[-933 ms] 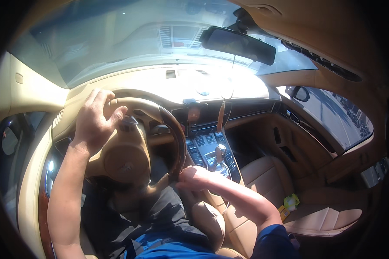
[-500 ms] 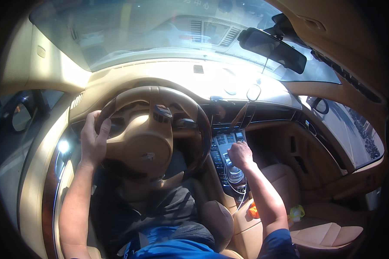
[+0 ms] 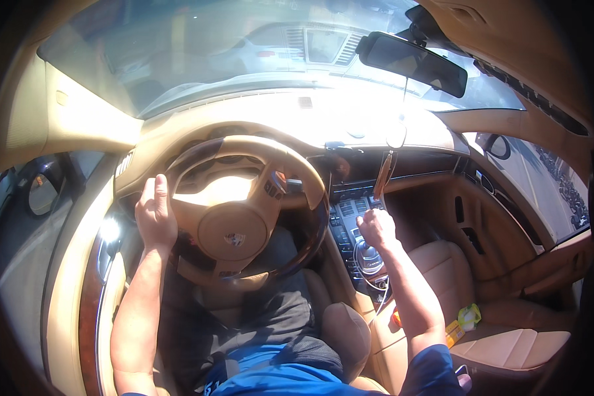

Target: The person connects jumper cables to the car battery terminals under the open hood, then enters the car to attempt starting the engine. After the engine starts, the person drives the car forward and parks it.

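A: Leftmost entry: what do we list?
B: One left hand [image 3: 157,214], at the left side of the steering wheel [image 3: 233,228], thumb up; we cannot tell whether its hidden fingers close.
A: The wheel itself?
B: Tan with dark sections, turned askew below the beige dashboard [image 3: 244,112]. We judge it firm, rather weighty to turn, its dark parts perhaps slick; we would grip the rim [image 3: 270,150] at either side.
A: Further right?
B: One gear selector [image 3: 368,259], silver-based, on the centre console [image 3: 340,231]. We judge it stiff, smooth, anchored at its foot; best held by its top.
A: Last?
B: One right hand [image 3: 377,228], fingers curled together over that top, hiding it.
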Motion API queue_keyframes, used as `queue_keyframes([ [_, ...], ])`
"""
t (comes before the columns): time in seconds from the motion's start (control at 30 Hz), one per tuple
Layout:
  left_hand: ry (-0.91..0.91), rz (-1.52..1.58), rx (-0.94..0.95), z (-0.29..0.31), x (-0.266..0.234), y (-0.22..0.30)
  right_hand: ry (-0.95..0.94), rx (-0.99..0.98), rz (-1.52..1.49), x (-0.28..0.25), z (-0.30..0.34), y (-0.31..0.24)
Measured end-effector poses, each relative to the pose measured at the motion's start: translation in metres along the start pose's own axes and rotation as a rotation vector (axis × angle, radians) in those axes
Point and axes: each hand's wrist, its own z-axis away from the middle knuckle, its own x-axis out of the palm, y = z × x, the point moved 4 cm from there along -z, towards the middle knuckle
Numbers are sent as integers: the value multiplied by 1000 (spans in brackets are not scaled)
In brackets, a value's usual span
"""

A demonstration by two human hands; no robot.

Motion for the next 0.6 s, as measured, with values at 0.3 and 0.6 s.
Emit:
queue_keyframes([
  [0.3,-303,-533,656,-20,121,159,178,0,-88,-2,33,11],
  [0.6,-833,-919,1568,219,226,100,299,-156,-60,-4,39,10],
])
